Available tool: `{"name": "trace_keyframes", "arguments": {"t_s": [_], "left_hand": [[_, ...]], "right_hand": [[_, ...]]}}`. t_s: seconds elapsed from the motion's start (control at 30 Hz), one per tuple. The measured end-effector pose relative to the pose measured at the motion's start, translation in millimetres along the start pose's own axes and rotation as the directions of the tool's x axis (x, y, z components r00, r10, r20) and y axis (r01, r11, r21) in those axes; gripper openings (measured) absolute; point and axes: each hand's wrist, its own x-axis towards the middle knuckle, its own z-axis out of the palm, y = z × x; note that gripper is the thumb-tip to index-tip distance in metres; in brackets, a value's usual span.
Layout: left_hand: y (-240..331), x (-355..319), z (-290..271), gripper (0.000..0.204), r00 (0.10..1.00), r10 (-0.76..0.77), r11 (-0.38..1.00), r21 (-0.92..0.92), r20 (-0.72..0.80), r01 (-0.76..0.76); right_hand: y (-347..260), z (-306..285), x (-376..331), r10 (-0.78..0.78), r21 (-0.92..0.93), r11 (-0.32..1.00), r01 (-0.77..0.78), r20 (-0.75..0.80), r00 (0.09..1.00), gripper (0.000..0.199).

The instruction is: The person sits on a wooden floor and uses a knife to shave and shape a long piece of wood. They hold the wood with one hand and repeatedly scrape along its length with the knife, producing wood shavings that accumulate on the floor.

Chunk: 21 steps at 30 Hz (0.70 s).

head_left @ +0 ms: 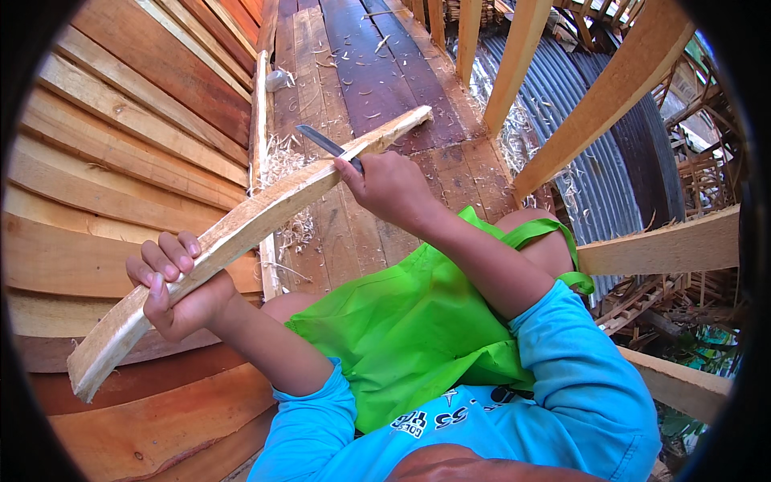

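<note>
A long, pale strip of wood (pixel 265 210) runs slantwise in front of me, its rough near end low on the left and its far end pointing away to the right. My left hand (pixel 183 287) wraps round the strip near its lower end. In my right hand (pixel 389 186) is a knife (pixel 319 140), its dark blade lying across the strip toward the far end. The knife's handle is mostly hidden by my fingers. A bright green cloth (pixel 418 321) covers my lap beneath both arms.
Curled shavings (pixel 291 173) litter the plank floor (pixel 337 241). A wall of wooden boards (pixel 120 153) stands close on the left. Wooden railing posts (pixel 518 60) rise on the right, with corrugated metal sheets (pixel 590 153) beyond them. A small clear plastic bag (pixel 279 79) lies by the wall.
</note>
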Motion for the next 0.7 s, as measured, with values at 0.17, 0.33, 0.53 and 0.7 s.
{"name": "trace_keyframes", "arguments": {"t_s": [0.17, 0.33, 0.53, 0.7], "left_hand": [[-0.2, 1.0, 1.8, 0.011, 1.0, -0.001, 1.0, 0.002, -0.01, 0.001], [-0.8, 1.7, 0.7, 0.011, 1.0, 0.001, 1.0, 0.002, -0.009, -0.001], [-1.7, 1.1, 3.1, 0.011, 1.0, 0.006, 1.0, 0.005, -0.001, -0.006], [-3.5, 0.4, 3.4, 0.011, 1.0, 0.021, 1.0, 0.0, 0.02, -0.021]], "right_hand": [[-5.8, 0.4, -2.2, 0.042, -0.054, 0.998, -0.044, -0.027, 0.999, 0.059], [3.1, 7.6, 2.8, 0.027, 0.165, 0.986, -0.039, 0.078, 0.997, 0.065], [12.1, 12.9, 8.7, 0.113, 0.369, 0.914, -0.17, 0.171, 0.979, 0.07], [8.9, 6.0, 13.1, 0.275, 0.517, 0.663, -0.542, 0.505, 0.818, 0.064]]}}
